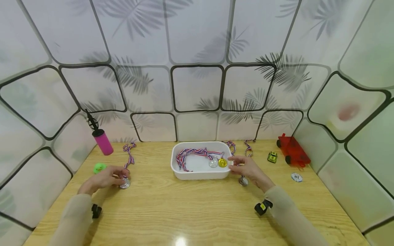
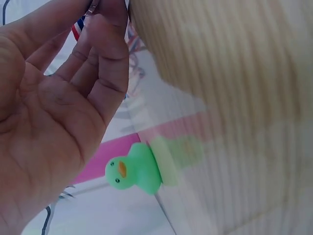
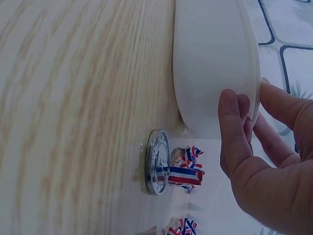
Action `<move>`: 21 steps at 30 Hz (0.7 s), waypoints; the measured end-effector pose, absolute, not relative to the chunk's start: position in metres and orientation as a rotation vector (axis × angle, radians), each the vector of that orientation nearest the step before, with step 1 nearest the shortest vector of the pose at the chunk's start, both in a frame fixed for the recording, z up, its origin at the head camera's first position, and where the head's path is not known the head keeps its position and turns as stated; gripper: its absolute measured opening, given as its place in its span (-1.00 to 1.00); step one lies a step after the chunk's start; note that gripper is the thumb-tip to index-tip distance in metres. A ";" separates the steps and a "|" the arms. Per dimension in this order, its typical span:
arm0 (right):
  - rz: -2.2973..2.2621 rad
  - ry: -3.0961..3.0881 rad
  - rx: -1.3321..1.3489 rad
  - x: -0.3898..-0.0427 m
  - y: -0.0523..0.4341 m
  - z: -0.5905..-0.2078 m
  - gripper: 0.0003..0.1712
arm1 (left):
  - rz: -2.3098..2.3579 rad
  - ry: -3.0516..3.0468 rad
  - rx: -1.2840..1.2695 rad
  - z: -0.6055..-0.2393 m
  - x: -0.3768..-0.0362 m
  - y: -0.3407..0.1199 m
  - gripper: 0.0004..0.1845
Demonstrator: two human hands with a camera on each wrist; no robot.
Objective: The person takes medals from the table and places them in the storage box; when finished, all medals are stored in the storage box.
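Observation:
My left hand (image 1: 106,177) pinches a silver medal (image 1: 125,183) near the metal ring where its striped ribbon (image 1: 130,159) joins; in the left wrist view the fingertips hide most of the medal. The ribbon trails back over the table. At the table's middle stands a white plastic tub (image 1: 200,175), its right end held by my right hand (image 1: 248,168) with thumb and fingers at the rim. Inside it lie a silver medal (image 1: 213,162), a gold medal (image 1: 222,162) and tangled red, white and blue ribbons (image 1: 191,153). Below the right hand, another silver medal (image 3: 158,162) lies by its ribbon.
A green rubber duck (image 2: 139,169) and a pink hand pump (image 1: 104,142) stand at the left. Toward the right are a small yellow toy car (image 1: 272,157), a red toy vehicle (image 1: 292,150) and a round chip (image 1: 297,177). Patterned curtains enclose the wooden table (image 1: 172,208).

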State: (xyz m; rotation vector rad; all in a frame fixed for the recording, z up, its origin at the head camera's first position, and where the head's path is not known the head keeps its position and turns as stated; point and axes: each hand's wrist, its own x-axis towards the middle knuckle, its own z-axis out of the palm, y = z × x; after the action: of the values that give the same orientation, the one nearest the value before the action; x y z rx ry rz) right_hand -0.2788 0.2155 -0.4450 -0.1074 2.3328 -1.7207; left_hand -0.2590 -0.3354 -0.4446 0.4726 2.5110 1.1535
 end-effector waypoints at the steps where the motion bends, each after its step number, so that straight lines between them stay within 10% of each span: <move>1: -1.716 2.335 -0.108 -0.279 0.215 -0.445 -0.47 | 1.165 2.505 0.458 -0.444 -0.259 -0.334 -0.75; 21: -1.717 2.334 -0.095 -0.278 0.215 -0.444 -0.47 | 1.431 2.528 0.401 -0.430 -0.263 -0.322 -0.73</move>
State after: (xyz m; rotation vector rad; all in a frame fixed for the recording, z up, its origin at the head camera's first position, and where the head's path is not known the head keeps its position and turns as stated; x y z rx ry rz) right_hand -0.2784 0.2145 -0.4439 -0.0947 2.3341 -1.7169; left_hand -0.2633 -0.3222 -0.4304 0.4010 2.5281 1.4314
